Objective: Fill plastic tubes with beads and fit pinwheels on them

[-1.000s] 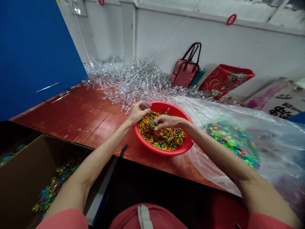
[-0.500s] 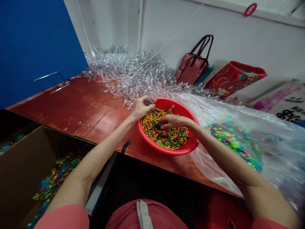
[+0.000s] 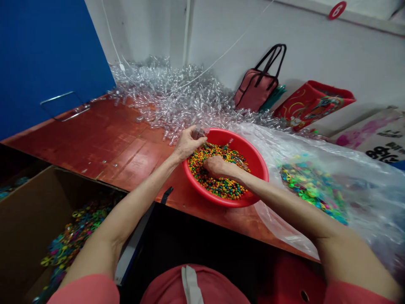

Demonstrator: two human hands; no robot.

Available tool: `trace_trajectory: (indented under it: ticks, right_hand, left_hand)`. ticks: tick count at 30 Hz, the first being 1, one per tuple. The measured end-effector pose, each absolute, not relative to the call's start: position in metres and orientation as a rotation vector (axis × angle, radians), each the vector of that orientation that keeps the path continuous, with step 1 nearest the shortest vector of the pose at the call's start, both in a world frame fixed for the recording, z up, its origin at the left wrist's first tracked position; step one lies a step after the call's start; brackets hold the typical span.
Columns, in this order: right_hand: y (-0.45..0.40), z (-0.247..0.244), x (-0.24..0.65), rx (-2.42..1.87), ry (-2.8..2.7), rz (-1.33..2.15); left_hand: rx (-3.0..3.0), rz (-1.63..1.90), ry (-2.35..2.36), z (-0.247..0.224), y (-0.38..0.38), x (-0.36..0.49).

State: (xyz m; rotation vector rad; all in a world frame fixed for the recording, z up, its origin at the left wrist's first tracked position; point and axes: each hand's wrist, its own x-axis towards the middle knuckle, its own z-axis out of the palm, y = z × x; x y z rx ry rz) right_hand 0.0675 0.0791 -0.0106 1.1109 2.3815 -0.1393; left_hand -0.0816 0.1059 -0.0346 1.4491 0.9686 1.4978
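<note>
A red plastic bowl (image 3: pixel 258 166) of small multicoloured beads (image 3: pixel 226 185) stands on the table. At its left rim, my left hand (image 3: pixel 187 144) is closed around a few clear plastic tubes (image 3: pixel 198 132). My right hand (image 3: pixel 217 166) is curled and pushed down into the beads, its fingertips hidden, so what it grips cannot be seen. A clear tube (image 3: pixel 241 162) lies on the beads right of that hand, and another small clear piece (image 3: pixel 230 142) leans near the far inner wall.
Many clear tubes (image 3: pixel 177 97) are heaped behind the bowl. A plastic sheet with colourful pieces (image 3: pixel 313 190) lies to the right. A cardboard box (image 3: pixel 28 215) of colourful plastic parts is below left. A pink bag (image 3: pixel 255 90) and a red bag (image 3: pixel 311 103) lean on the wall.
My right hand has shifted slightly left and sunk its fingers into the beads. A clear tube now shows to its right. My left hand stays at the rim with its tubes.
</note>
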Motion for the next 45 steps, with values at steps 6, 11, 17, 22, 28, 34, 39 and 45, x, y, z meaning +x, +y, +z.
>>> trace_trajectory:
  ticks: [6, 11, 17, 22, 28, 34, 39, 45]
  right_hand:
    - [0.094, -0.026, 0.066, 1.192, 2.528, -0.273]
    - [0.104, -0.020, 0.083, 1.120, 2.767, -0.784]
    - [0.099, -0.002, 0.117, 1.176, 2.769, -1.809]
    - [0.114, -0.003, 0.130, 1.517, 2.813, -1.813]
    - [0.153, -0.021, 0.134, 1.944, 2.943, -1.404]
    - [0.170, -0.033, 0.130, 1.951, 2.836, -1.082]
    - [0.169, -0.036, 0.136, 1.999, 2.733, -0.939]
    - [0.159, -0.020, 0.154, 2.098, 2.910, -0.659]
  left_hand:
    - [1.412, 1.506, 0.966, -0.032, 0.104, -0.081]
    - [1.432, 1.562, 0.982, -0.032, 0.107, -0.081]
    - [1.460, 1.571, 0.978, -0.028, 0.103, -0.083]
    - [1.430, 1.540, 0.954, -0.027, 0.099, -0.084]
    - [1.318, 1.527, 0.938, -0.029, 0.100, -0.081]
    - [1.313, 1.518, 0.943, -0.029, 0.101, -0.082]
    - [1.304, 1.541, 0.960, -0.031, 0.101, -0.081]
    - [1.287, 1.558, 0.947, -0.030, 0.101, -0.081]
